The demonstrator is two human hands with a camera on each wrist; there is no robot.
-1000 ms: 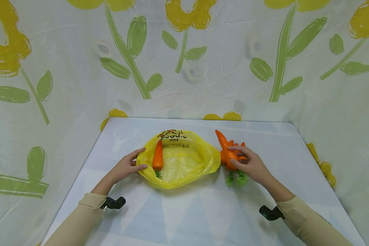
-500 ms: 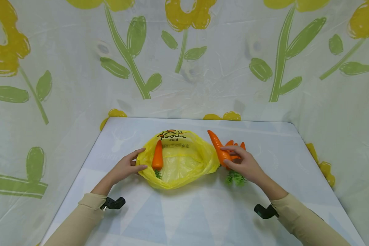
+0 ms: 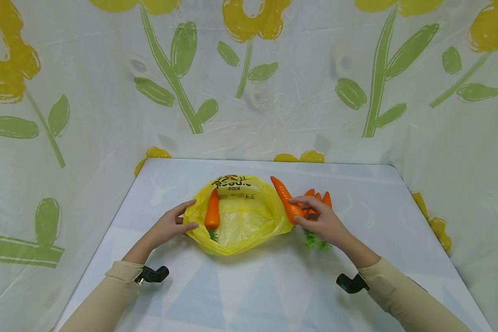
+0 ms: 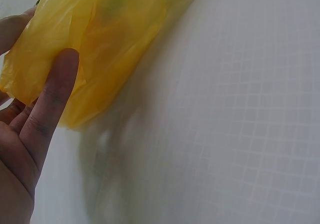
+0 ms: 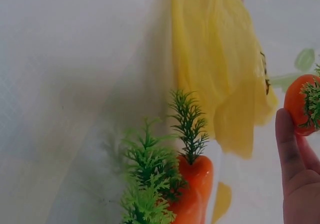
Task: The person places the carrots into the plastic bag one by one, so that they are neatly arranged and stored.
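Observation:
A yellow plastic bag (image 3: 249, 233) lies on the table with its mouth spread toward me. One orange carrot (image 3: 213, 211) with a green tuft rests inside, at the left. My left hand (image 3: 170, 227) holds the bag's left edge, thumb in front; in the left wrist view the fingers press on the yellow film (image 4: 117, 59). At the bag's right rim, my right hand (image 3: 324, 225) pinches another carrot (image 3: 283, 196), tip pointing up and away. The right wrist view shows this carrot's rounded end (image 5: 296, 102) and leaves, raised above the others.
Several more carrots (image 3: 326, 199) lie bunched on the table behind and below my right hand, their green leaves (image 3: 315, 240) toward me. The pale patterned table (image 3: 240, 295) ends at a flower-print curtain (image 3: 299, 101) at the back and sides.
My right hand has moved left with its carrot, from over the bunch to the bag's right rim. The left hand and the bag stay nearly still.

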